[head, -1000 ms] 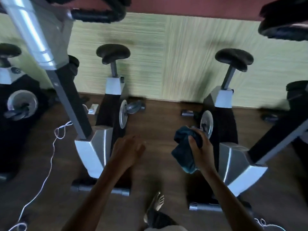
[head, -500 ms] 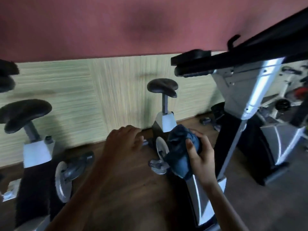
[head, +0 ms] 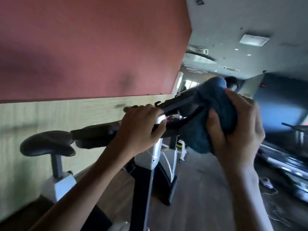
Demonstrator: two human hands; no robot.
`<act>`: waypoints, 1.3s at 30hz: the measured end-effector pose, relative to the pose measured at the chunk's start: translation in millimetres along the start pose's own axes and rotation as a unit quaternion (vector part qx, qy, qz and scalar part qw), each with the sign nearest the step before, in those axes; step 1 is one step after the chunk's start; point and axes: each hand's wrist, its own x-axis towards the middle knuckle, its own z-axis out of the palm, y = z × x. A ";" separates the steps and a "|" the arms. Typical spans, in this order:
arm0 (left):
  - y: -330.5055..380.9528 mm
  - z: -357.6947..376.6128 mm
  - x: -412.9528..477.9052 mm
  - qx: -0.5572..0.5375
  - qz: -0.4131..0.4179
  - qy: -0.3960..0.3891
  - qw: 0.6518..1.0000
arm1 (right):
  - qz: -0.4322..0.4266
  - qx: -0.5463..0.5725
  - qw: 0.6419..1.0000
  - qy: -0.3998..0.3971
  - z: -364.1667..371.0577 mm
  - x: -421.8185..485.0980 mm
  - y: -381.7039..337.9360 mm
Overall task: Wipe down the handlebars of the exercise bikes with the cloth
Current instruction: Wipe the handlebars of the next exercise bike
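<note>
The black handlebars (head: 181,99) of a silver and black exercise bike run across the middle of the head view. My left hand (head: 141,125) is closed around the handlebar near the silver stem (head: 156,147). A bunched dark blue cloth (head: 211,104) is wrapped over the right end of the handlebars, and my right hand (head: 236,129) grips it there. The bar's right end is hidden under the cloth.
A black bike saddle (head: 46,144) on a post stands at the left, by the pale wood and red wall (head: 83,47). More bikes (head: 180,144) stand farther back. Treadmills (head: 286,155) line the right side. Brown floor (head: 200,189) runs between.
The view has swung up from the floor and pedals. My left hand has closed on the handlebar, and my right hand has brought the cloth up onto the bar's right end.
</note>
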 end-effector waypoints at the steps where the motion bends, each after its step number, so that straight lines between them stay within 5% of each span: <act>1: 2.8 7.9 2.7 -0.020 0.003 -0.008 1.000 | -0.039 -0.052 0.998 -0.025 2.4 12.0 10.3; 5: 2.1 18.1 0.6 -0.061 -0.007 -0.011 0.998 | -0.182 -0.209 0.949 -0.152 11.3 29.1 30.4; 12: -6.9 20.7 -8.5 -0.090 -0.002 0.018 0.996 | -0.276 -0.182 0.893 -0.304 22.0 11.9 26.8; 17: -11.6 21.6 -8.5 -0.094 0.010 0.000 0.995 | -0.191 -0.224 0.917 -0.268 26.3 30.8 20.3; 22: -12.0 19.3 -8.8 -0.123 0.010 -0.018 0.992 | -0.247 -0.177 0.880 -0.364 22.3 34.1 23.0; 28: -18.0 -1.0 -4.7 -0.126 0.037 -0.042 0.990 | -0.164 -0.219 0.913 -0.303 32.5 17.5 7.5; 34: -82.0 -45.3 -16.8 -0.058 0.070 -0.036 0.995 | -0.184 -0.216 0.900 -0.330 24.3 20.3 4.7; 39: -121.7 -32.2 -29.5 -0.092 0.016 -0.121 0.988 | -0.027 -0.239 0.938 -0.249 56.8 -15.4 -35.7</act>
